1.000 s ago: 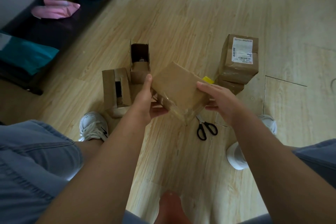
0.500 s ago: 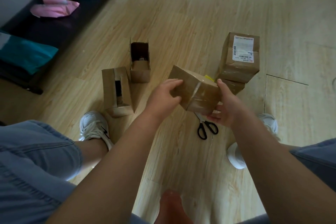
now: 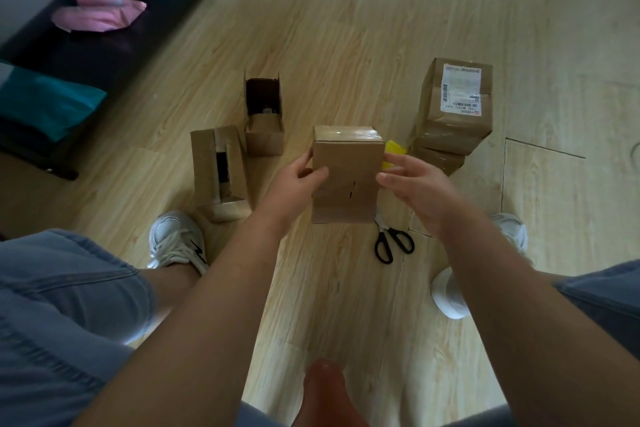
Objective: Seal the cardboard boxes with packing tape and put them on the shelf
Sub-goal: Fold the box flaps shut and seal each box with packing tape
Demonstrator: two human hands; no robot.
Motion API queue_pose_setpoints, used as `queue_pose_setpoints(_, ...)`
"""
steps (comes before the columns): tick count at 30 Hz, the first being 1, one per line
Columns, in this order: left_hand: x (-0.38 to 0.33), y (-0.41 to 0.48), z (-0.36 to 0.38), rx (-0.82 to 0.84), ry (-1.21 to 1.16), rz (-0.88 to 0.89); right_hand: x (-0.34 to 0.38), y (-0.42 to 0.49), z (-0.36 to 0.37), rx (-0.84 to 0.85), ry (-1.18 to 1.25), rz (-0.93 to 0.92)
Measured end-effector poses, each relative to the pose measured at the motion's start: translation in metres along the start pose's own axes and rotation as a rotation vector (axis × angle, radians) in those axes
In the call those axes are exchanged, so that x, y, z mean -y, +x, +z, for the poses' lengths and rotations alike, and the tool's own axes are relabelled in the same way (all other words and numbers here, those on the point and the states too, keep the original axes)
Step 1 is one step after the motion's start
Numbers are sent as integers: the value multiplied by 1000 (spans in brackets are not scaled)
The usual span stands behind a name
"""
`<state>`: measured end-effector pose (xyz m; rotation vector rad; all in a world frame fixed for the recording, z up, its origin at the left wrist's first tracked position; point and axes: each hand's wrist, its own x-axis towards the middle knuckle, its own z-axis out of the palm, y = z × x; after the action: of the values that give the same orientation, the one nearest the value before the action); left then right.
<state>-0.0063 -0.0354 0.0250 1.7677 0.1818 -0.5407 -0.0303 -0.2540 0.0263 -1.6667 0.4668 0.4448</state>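
Note:
A small brown cardboard box (image 3: 346, 177) stands upright between my hands, with clear tape across its closed top. My left hand (image 3: 298, 180) grips its left side, thumb on the front face. My right hand (image 3: 415, 184) holds its right edge with thumb and fingertips. Whether the box rests on the floor or hangs just above it, I cannot tell. Two open boxes (image 3: 220, 170) (image 3: 264, 114) stand on the floor to the left. A stack of taped boxes (image 3: 450, 121), the top one labelled, stands at the right.
Black-handled scissors (image 3: 393, 243) lie on the wooden floor just right of the box, with a yellow object (image 3: 394, 149) behind it. A white round object (image 3: 448, 295) sits by my right knee. A dark low shelf (image 3: 104, 55) at the left holds teal and pink mailer bags.
The box was turned in my hands from a tilted, corner-down pose to upright with its taped top up. My left hand moved to its left side, my right to its right edge.

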Motion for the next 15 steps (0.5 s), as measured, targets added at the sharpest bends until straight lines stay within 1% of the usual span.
queue_pose_setpoints(4,4,2,0,-35,9,-29,2,-2,6,-50,-51,-46)
queue_pose_setpoints(7,5,3,0,-35,19,-36,-2,1,9,-36,-51,-58)
queue_pose_setpoints(11,4,3,1,-60,-52,-63,3,0,10,-39,-51,-80)
queue_pose_setpoints(15,-3,1,3,-81,-51,-32,5,-2,14,-82,-65,-64)
